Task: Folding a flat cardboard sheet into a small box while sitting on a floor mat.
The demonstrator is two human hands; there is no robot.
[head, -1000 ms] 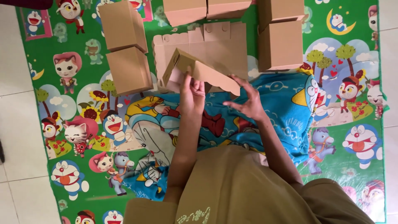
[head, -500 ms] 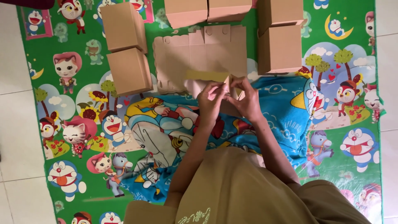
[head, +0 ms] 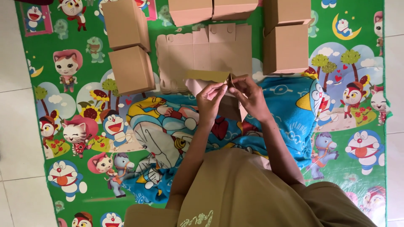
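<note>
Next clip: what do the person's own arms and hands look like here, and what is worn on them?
Both forearms are bare from elbow to wrist, with no sleeves reaching them. The left hand and right hand are bare too: no gloves, and no watch, ring or bracelet that I can see. An olive-brown garment with pale stitched lettering covers the body below.

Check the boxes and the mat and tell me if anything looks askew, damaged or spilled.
Nothing stands out. The folded boxes stand whole on the cartoon mat, and a flat cardboard blank lies unfolded between them. Both hands, left hand and right hand, pinch a half-folded cardboard piece. No tears or spills show.
</note>
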